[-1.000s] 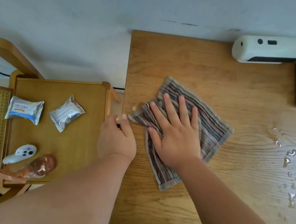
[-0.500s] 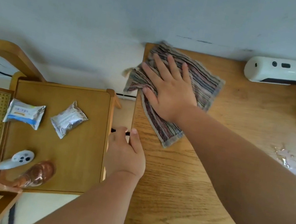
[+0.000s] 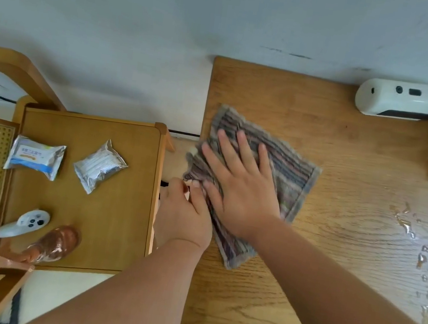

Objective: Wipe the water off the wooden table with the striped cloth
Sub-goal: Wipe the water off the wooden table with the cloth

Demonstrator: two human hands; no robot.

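1. The cloth [image 3: 286, 173] lies flat at the left edge of the table [image 3: 352, 127]. One corner hangs just past the edge, and the water [image 3: 407, 228] beads well apart to the right.
2. The right hand [image 3: 239, 191] presses the cloth palm down, fingers straight and spread, probably to drive a broad patch across the wood.
3. The left hand [image 3: 185, 213] sits at the table edge with its fingertips touching the cloth's corner. I cannot tell whether it pinches the cloth or only braces there.
4. With droplets still standing, most of the wiping seems to remain.
5. The wipes pack [image 3: 35, 157] on the side table [image 3: 112, 229] has a blue-and-white label whose print is too small to read. The foil packet [image 3: 100, 166] shows no legible writing.
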